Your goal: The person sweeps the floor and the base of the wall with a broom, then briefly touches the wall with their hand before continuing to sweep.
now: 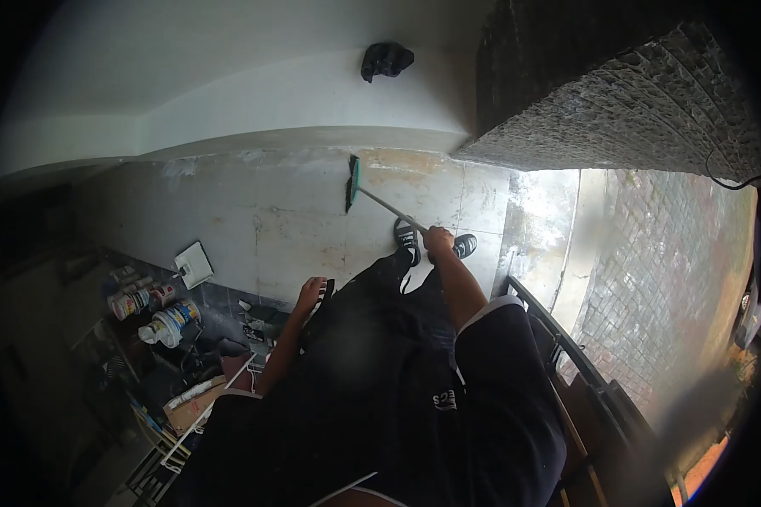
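Observation:
My right hand is wrapped round the pale handle of a broom, close to the handle's upper end. The green broom head rests on the floor near the foot of the white wall, ahead of my feet. My left hand hangs beside my left thigh, next to the striped side of my dark trousers. Its fingers are loosely bent and partly apart, and I see nothing held in them. One dark shoe stands just beside the broom handle, the other shoe beyond my right hand.
Stained floor tiles run along the wall. A black bag-like thing is up against the wall. On the left stand several paint buckets, a white panel and cardboard. A dark metal frame and wet paving lie right.

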`<act>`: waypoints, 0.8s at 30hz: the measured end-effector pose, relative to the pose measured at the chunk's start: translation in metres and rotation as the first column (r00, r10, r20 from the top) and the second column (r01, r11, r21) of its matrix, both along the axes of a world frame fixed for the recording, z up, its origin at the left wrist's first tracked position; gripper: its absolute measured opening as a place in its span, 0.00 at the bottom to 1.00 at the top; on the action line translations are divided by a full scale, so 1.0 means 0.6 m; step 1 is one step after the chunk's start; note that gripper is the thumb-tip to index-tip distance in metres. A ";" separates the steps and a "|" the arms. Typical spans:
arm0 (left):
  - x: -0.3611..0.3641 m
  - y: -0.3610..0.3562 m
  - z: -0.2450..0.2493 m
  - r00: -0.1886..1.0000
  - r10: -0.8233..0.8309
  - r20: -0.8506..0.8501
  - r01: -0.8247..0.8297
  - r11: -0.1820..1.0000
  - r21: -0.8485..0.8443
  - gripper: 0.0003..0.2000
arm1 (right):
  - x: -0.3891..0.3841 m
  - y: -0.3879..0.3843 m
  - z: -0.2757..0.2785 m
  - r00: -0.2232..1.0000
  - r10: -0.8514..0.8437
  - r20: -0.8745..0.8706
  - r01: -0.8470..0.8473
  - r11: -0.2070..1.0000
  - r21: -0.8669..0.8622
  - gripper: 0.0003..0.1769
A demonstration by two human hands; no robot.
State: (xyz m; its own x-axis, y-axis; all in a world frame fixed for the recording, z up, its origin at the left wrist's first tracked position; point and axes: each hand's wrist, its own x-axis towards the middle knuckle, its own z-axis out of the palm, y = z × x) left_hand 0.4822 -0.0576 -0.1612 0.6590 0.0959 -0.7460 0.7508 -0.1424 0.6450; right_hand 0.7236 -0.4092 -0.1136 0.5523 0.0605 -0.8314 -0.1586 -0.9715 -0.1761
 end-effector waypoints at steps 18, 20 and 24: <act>0.208 -0.053 0.058 0.963 -0.257 -0.084 0.254 0.966 -0.039 0.16 | -0.138 -0.414 0.154 0.945 -0.303 0.122 0.320 0.788 -0.525 0.14; 0.208 -0.058 0.073 0.949 -0.309 -0.067 0.316 0.933 0.173 0.17 | -0.146 -0.429 0.147 0.934 -0.320 0.157 0.353 0.769 -0.533 0.13; 0.199 -0.064 0.082 0.980 -0.177 -0.091 0.175 0.984 -0.027 0.18 | -0.159 -0.446 0.183 0.947 -0.260 0.191 0.322 0.767 -0.554 0.15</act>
State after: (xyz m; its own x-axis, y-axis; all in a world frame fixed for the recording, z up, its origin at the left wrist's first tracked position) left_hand 0.6014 -0.0957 -0.1119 0.5922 -0.0296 -0.8052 0.7719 -0.2661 0.5774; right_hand 0.6283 -0.6766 -0.0039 0.5444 -0.5847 -0.6014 -0.4630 -0.8074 0.3658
